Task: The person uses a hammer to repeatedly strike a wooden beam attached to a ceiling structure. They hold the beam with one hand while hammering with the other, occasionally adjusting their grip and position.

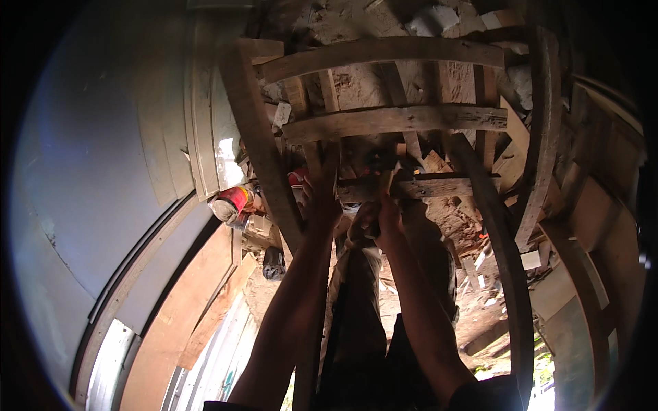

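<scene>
My left hand [325, 203] is closed round a narrow dark wooden upright [332, 161] of a rough timber frame. To its right, my right hand [389, 218] is closed on a short light-coloured handle [386, 183]. A dark shape lies beyond that handle's far end, too shadowed to tell whether it is joined on. Close by runs the nearest wooden crosspiece [439, 188], just past both hands. Two slightly curved crosspieces, a middle one [397, 122] and a far one [384, 55], span the frame further off. Shadow hides most of my fingers.
Long posts flank me, one on the left [264, 144] and a curved one on the right [499, 240]. Wood scraps and rubble cover the ground [480, 318]. A red and yellow container [233, 203] lies left, beside a large grey panel [103, 178]. Boards [589, 260] lean at right.
</scene>
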Motion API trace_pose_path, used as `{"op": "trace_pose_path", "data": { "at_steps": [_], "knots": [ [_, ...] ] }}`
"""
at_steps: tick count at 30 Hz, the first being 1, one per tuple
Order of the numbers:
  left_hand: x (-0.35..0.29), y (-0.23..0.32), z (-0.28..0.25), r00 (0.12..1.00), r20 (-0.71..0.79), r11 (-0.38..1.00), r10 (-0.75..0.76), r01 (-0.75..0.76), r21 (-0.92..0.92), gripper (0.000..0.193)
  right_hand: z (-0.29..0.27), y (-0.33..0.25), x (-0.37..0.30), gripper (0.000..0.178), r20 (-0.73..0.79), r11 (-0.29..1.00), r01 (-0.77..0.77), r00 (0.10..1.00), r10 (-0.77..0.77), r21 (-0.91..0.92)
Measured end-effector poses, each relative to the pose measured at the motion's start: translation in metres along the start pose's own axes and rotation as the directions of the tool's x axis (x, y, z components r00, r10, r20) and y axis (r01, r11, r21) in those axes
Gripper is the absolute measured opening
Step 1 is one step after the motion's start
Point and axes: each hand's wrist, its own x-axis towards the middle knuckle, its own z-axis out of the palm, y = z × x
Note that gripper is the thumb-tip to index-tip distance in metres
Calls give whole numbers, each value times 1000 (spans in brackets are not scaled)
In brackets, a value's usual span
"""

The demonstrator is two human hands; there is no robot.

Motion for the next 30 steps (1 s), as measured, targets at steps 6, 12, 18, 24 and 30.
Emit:
{"op": "trace_pose_path", "data": {
  "at_steps": [6, 12, 18, 24, 30],
  "knots": [
    [29, -8, 23, 956, 214, 979, -199, 183, 91, 78, 7, 20, -2, 39, -6, 997, -12, 1000, 12, -75],
    [35, -6, 21, 985, 167, 994, -49, 31, 109, 75, 16, 10, -8, 36, 4, 997, -22, 1000, 23, -80],
    [40, -2, 23, 982, 171, 985, -87, 59, 164, 70, 1, 51, 23, 40, -8, 952, 120, 992, -128, -283],
    [38, -13, 22, 976, 186, 989, -113, 93, 113, 63, -1, 12, -10, 35, -66, 959, 281, 958, -279, 37],
    [36, -22, 26, 983, 180, 998, -39, 28, 63, 63, -13, 73, 23, 32, 16, 870, 349, 930, -366, -348]
  ]
}}
